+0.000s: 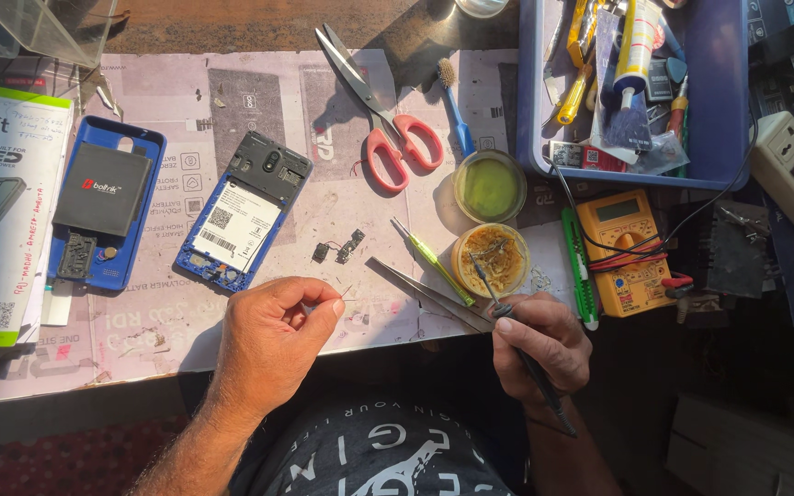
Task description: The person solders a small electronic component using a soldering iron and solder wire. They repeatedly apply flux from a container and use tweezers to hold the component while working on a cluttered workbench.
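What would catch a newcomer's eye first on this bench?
Probably the red-handled scissors lying open at top centre, and the opened blue phone with its back off, left of centre. Near the front edge, the right hand dips a soldering iron into a round tin, while the left hand pinches something tiny.

1. white and green printed package (2, 211), flat, at the far left edge.
2. white rectangular label (236, 227) with black codes, on the opened blue phone, left of centre.
3. black battery label (103, 188) with a red mark, in the blue back cover.
4. grey screen (622, 209) on the yellow multimeter, right.
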